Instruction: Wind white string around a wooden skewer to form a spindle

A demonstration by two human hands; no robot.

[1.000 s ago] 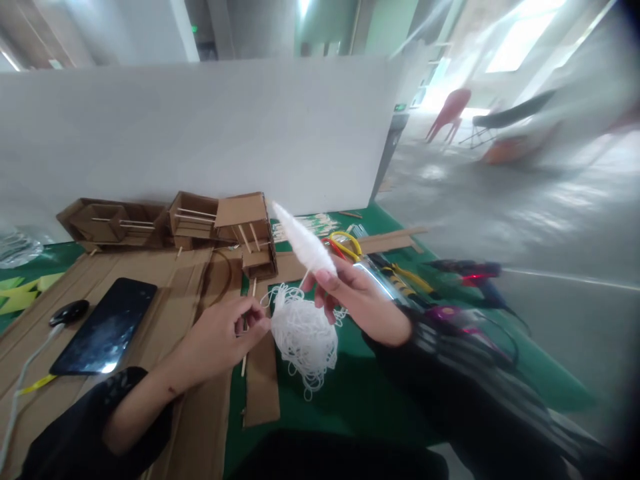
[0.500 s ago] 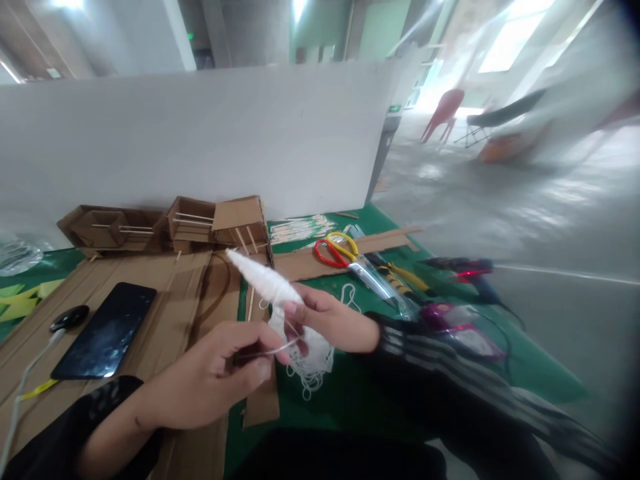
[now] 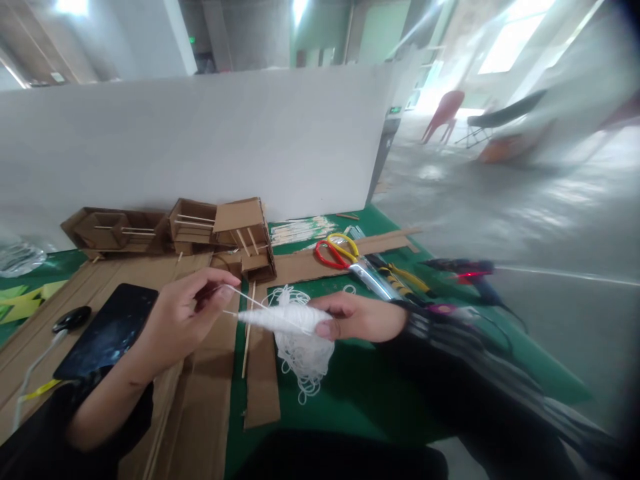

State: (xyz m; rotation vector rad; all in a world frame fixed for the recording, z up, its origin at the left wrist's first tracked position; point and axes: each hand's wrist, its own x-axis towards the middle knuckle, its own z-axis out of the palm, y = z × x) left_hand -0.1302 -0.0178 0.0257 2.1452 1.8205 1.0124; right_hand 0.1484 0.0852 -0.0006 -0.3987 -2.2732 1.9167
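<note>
the right hand (image 3: 363, 317) is closed around one end of a white spindle of string (image 3: 280, 320), with the thumb on top and the fingers under it. the spindle lies almost level and its thin end points to the left hand (image 3: 183, 320). the left hand pinches a strand of white string (image 3: 245, 300) between the thumb and the first fingers; the strand runs tight from this pinch down to the spindle. both hands are above the table, not resting on it.

just under the spindle and the right hand lies a loose pile of white string (image 3: 303, 357) on the green mat (image 3: 360, 393). beside it, to the left, a narrow strip of cardboard (image 3: 261, 387) lies on the mat, with a thin wooden stick (image 3: 248, 333) along its edge. under the left hand is a wide sheet of brown cardboard (image 3: 200, 413).

on this sheet, left of the left hand, lies a black phone (image 3: 107, 330), and near it a small black object (image 3: 71, 318) with a white cable (image 3: 30, 387). behind the hands stand open cardboard boxes (image 3: 180, 230) with sticks through them, against a white board (image 3: 200, 140). to the right, behind the right hand, are scissors with red and yellow handles (image 3: 345, 257), and further right some tools that are too blurred to tell. both sleeves are dark.
</note>
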